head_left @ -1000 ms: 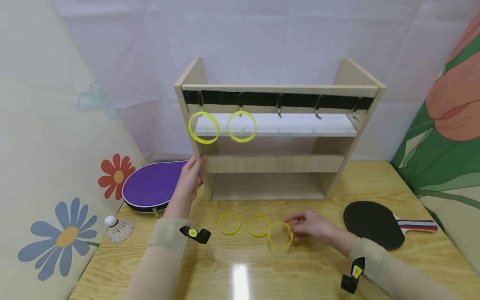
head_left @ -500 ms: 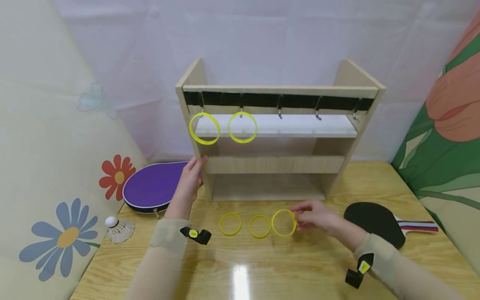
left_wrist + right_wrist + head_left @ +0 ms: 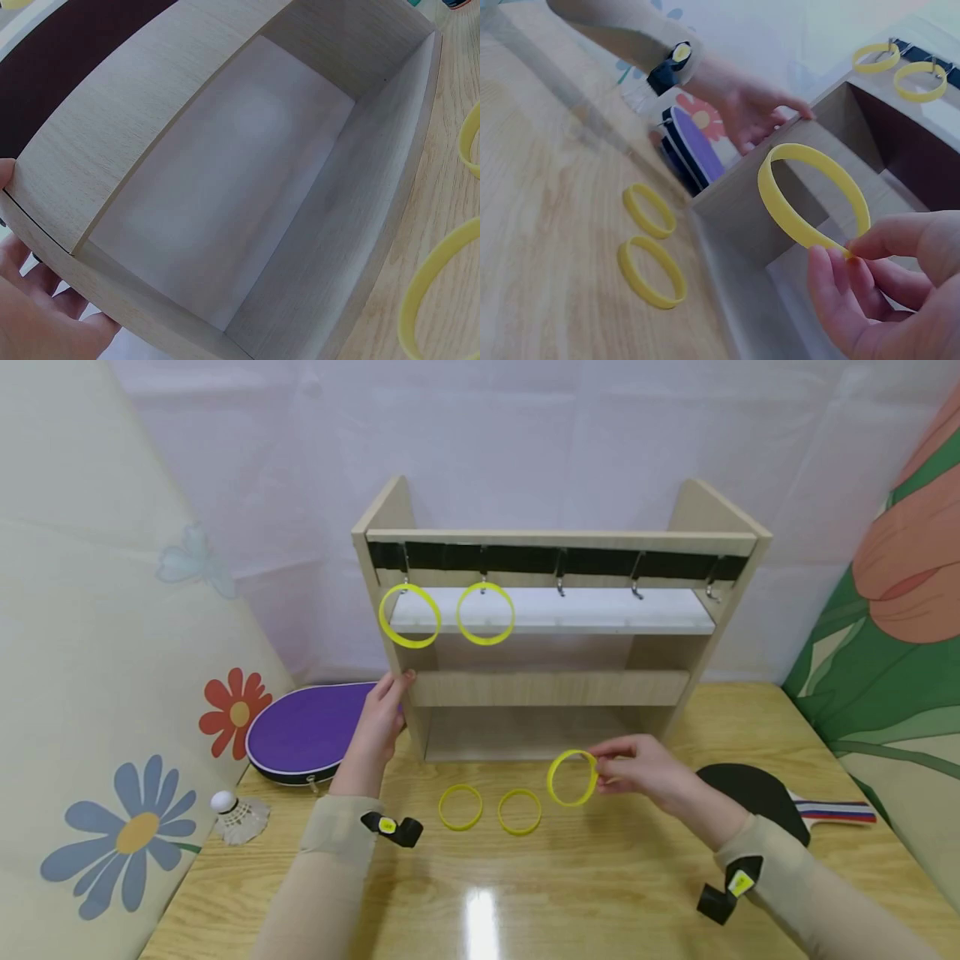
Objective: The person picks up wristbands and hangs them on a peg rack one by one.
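Observation:
My right hand (image 3: pixel 637 768) pinches a yellow ring (image 3: pixel 551 785) by its right edge, in the air in front of the shelf's lower part. The right wrist view shows this ring (image 3: pixel 784 214) between thumb and fingers. My left hand (image 3: pixel 378 718) grips the left side panel of the wooden shelf (image 3: pixel 551 689), thumb on the front edge and fingers on the outer face. Two more yellow rings hang on the shelf's two leftmost hooks: a left hanging ring (image 3: pixel 384 627) and a right hanging ring (image 3: pixel 512 627). On the table lie a left ring (image 3: pixel 441 817) and a right ring (image 3: pixel 501 820).
Bare metal hooks, including the middle hook (image 3: pixel 560 585), line the black strip (image 3: pixel 525 558) to the right. A purple paddle case (image 3: pixel 307 731) and a shuttlecock (image 3: pixel 242 821) are at left. A black table tennis paddle (image 3: pixel 750 785) lies at right, partly behind my right forearm.
My right hand has lifted the yellow ring off the table and moved it up and slightly right, towards the shelf. The left hand keeps its grip on the shelf.

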A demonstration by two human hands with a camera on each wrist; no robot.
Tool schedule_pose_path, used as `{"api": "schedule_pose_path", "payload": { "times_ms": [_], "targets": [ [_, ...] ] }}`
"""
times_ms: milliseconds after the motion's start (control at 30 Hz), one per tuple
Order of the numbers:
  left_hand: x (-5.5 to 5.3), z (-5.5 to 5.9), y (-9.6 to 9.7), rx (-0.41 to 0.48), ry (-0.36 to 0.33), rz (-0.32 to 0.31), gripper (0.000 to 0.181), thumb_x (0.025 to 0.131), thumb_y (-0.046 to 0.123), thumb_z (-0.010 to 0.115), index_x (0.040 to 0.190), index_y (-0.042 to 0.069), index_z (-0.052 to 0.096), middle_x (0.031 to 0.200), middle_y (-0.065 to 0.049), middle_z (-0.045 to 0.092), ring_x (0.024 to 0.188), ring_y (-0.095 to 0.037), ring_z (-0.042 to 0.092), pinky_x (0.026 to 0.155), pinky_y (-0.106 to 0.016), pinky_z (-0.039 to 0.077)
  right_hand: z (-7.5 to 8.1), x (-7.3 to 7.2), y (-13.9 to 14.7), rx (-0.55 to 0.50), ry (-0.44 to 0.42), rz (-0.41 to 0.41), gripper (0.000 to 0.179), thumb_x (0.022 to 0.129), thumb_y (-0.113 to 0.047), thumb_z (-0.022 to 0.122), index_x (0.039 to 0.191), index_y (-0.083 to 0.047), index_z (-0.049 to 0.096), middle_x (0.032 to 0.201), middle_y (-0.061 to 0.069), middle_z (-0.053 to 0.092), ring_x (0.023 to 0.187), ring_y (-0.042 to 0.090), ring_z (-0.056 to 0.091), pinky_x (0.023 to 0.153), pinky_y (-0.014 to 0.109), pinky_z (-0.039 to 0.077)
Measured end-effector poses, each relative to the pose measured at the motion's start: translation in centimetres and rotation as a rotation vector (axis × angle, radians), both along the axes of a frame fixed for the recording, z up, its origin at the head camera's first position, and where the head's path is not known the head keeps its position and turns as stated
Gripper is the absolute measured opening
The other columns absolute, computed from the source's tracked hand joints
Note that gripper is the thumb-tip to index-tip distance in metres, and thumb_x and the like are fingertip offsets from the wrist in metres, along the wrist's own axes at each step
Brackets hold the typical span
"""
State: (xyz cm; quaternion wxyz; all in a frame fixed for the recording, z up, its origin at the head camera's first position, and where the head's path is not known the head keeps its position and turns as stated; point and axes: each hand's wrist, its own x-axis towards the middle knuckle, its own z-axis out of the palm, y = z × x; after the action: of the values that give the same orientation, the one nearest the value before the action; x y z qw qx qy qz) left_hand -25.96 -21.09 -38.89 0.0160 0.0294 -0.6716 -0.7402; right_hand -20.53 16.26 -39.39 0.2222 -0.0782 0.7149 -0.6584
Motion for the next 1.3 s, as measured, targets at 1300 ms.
{"api": "schedule_pose_path", "payload": {
  "times_ms": [1300],
  "targets": [
    [0.1, 0.1, 0.0, 0.003, -0.015, 0.006, 0.051, 0.104, 0.029, 0.044, 0.152, 0.014, 0.036, 0.142, -0.014, 0.043, 0.130, -0.028, 0.045, 0.115, -0.052, 0.031, 9.3, -1.4, -0.6, -0.402, 0.137, -0.239, 0.023, 0.095, 0.003, 0.059, 0.102, -0.016, 0.071, 0.094, -0.001, 0.069, 0.081, 0.012, 0.069, 0.077, 0.025, 0.058]
  ]
}}
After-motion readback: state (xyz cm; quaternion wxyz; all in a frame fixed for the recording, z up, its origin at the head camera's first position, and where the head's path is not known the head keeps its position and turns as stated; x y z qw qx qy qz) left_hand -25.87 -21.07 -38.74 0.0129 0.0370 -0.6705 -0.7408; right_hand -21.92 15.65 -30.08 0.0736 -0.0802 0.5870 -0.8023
